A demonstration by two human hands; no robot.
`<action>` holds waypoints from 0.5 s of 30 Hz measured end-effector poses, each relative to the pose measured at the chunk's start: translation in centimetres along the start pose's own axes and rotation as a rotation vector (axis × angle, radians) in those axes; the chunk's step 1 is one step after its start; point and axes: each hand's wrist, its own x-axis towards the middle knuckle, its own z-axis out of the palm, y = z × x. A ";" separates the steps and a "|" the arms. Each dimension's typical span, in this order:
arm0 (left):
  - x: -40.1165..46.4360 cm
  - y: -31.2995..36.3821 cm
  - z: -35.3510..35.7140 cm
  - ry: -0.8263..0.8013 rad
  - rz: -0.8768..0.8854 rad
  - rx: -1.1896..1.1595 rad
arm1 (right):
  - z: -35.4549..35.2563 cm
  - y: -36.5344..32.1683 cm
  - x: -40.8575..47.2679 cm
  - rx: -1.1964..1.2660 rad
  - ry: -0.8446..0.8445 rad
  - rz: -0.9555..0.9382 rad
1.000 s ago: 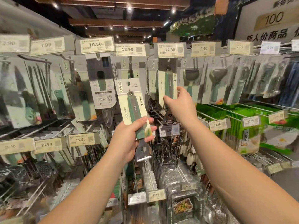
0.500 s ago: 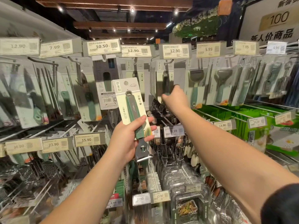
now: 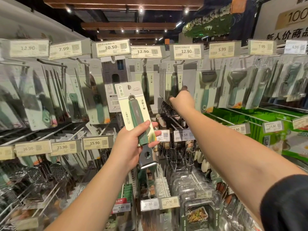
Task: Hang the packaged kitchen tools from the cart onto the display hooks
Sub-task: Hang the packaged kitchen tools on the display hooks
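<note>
A: Big change from a second ago — the right hand (image 3: 180,99) has pushed much deeper into the display, and the package it was holding out front is now back among the hanging stock.

B: Right, and the left hand (image 3: 131,144) hasn't budged; same carded tool, same height, in front of the middle of the rack.

A: Talk us through that tool.

B: It's a packaged scraper (image 3: 135,114) on a pale cream card with a hang hole near the top. Green and grey handle running down the card, bare metal blade (image 3: 147,157) with a round hole sticking out below the card's bottom edge.

A: And the grip?

B: Thumb across the front of the handle, fingers wrapped behind, tips showing at the card's right edge. Firm hold, card tilted slightly left at the top.

A: The right hand?

B: Arm stretched out, hand up at the hung package (image 3: 175,80) under the 12.90 price tag (image 3: 186,50). It's touching the lower part of that card. Fingertips are dark and blurred, so I can't tell whether they're pinching it or just resting there.
</note>
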 end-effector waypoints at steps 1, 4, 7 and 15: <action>0.0 0.0 0.0 0.003 0.000 -0.001 | 0.0 0.0 0.0 0.000 -0.002 -0.001; 0.2 -0.2 0.1 0.008 -0.002 -0.007 | -0.2 0.2 -0.4 0.042 -0.027 0.025; 0.4 -0.4 0.0 0.020 -0.002 -0.006 | -1.3 0.8 -2.7 0.090 -0.064 -0.048; 1.5 -0.4 0.8 0.002 -0.049 0.011 | -3.3 3.7 -14.5 0.513 -0.348 -0.162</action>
